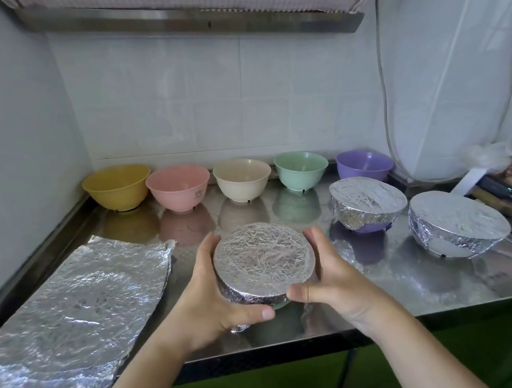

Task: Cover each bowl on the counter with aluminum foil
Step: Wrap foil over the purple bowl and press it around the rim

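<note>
Step in hand: foil is being pressed down around the rim of the round foil-capped bowl [264, 263] at the front middle of the shiny steel counter [425, 282]; judged the third bowl of the batch.
Left hand [210, 299]: curled round the left side of the foil-capped bowl, thumb pressed against the near foil skirt, fingers reaching behind the far rim.
Right hand [328, 275]: cupped against the right side of the same bowl, thumb on the near rim, fingers wrapped behind.
Bowl colour: hidden by foil and hands; cannot be told.
Finished: foil-covered purple bowl [367, 208] and foil-covered pale bowl [458, 224], set at the right.
Uncovered: yellow bowl [117, 187], pink bowl [178, 187], cream bowl [242, 178], green bowl [301, 169], purple open bowl [364, 165], in a row along the tiled back wall.
Foil supply: stack of crinkled aluminium sheets [66, 306], flat at the left of the counter.
Next move (judgement): the skirt is to be crimped tight all round, the bowl set beside the finished pair, then a fresh sheet and an open bowl taken up.
</note>
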`<action>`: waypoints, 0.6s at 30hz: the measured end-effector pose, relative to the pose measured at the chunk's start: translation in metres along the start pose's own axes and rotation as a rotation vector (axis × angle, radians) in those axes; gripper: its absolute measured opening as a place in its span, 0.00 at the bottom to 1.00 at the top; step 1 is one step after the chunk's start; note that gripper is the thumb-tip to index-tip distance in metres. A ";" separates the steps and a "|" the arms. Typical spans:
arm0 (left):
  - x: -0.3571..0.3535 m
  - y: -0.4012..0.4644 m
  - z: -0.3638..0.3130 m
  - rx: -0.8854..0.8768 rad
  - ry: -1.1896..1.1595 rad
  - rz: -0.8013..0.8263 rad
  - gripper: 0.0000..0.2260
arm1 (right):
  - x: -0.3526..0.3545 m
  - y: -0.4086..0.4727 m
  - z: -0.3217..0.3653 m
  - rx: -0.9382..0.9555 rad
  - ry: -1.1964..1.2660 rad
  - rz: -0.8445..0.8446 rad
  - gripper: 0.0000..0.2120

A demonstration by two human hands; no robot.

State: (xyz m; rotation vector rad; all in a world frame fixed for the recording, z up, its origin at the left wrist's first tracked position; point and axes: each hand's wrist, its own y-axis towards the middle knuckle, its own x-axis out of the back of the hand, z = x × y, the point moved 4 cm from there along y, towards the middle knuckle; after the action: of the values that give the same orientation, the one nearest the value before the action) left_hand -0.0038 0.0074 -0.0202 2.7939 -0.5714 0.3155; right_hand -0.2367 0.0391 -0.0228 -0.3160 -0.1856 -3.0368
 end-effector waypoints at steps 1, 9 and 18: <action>-0.001 0.004 0.000 0.000 -0.001 0.000 0.69 | -0.004 0.000 0.002 0.013 0.016 -0.027 0.52; -0.020 0.005 0.009 -0.032 -0.052 -0.155 0.62 | -0.026 0.003 -0.007 0.041 0.225 -0.235 0.58; -0.022 0.000 0.010 -0.055 -0.002 -0.185 0.61 | -0.035 -0.001 -0.003 0.037 0.262 -0.191 0.55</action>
State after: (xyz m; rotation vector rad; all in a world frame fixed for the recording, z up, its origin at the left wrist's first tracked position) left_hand -0.0223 0.0127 -0.0352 2.7673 -0.3130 0.2542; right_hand -0.2034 0.0422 -0.0332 0.1104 -0.2670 -3.2158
